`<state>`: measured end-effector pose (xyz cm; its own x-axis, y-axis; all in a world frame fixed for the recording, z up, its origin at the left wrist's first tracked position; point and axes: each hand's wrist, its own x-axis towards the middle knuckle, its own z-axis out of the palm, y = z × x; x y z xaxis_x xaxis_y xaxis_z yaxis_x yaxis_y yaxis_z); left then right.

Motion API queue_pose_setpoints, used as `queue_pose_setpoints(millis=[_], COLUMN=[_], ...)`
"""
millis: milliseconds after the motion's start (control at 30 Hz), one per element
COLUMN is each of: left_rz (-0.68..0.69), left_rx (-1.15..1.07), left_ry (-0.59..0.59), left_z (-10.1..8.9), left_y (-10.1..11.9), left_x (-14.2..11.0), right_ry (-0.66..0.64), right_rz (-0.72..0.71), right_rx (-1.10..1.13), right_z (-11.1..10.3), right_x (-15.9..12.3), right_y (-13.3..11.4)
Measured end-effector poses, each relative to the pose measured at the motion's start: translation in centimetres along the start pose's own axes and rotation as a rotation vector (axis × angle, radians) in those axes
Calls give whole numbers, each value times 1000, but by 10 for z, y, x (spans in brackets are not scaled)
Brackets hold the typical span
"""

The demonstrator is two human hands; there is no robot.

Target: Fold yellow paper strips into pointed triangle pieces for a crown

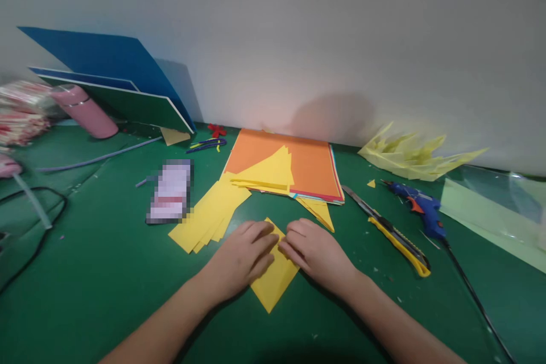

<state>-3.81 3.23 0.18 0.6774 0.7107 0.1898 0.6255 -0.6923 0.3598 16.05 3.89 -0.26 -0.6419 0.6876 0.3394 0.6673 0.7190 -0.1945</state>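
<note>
A yellow sheet of paper point(273, 287) lies on the green table near me, turned so one corner points toward me. My left hand point(245, 253) has its bent fingers on the paper's left side, closed on it. From the other side, my right hand point(318, 250) presses its curled fingers on the sheet close to the left fingertips. The fingers hide the middle of the paper. Just beyond lie a fan of yellow paper strips point(213, 210) and a pile of folded yellow triangles point(268, 170), which rests on a stack of orange paper point(309, 159).
To the right are a yellow utility knife point(398, 242) with its blade out, a blue glue gun point(420, 207) and a spiky yellow paper piece point(409, 153). On the left are a blurred-out phone point(170, 190), a pink bottle point(85, 111) and leaning boards point(102, 62).
</note>
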Motion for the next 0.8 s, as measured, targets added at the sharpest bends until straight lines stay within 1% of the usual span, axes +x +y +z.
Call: queue_pose_setpoints(millis=[67,200,267,400,467,633,733,800], left_rz=[-57,-203,-280,-463,-523,-574,-573,-548], left_rx=[-42,-150,-225,-286,-282,-274,-270,-247], left_ry=[20,158,212,351,373,362,361,356], left_z=[-1,1,2,1,0,-4,-5,-7], left_y=[0,-4,-7,-13,-15,-18,-20,-21], left_x=[-2,-4,-5,-5,-5,-5,-5,-5], right_ry=[13,-15,-13,-51,-75,-129,-140,-138], right_rz=[24,88,104,112,113,114,126,127], right_rx=[35,157,175,96,38,-53,-68,-54], right_z=[3,8,9,13,13,13,13,13], right_x=[0,5,8,12,13,15,16,17], right_y=[-2,0,2,3,1,-3,-4,-4])
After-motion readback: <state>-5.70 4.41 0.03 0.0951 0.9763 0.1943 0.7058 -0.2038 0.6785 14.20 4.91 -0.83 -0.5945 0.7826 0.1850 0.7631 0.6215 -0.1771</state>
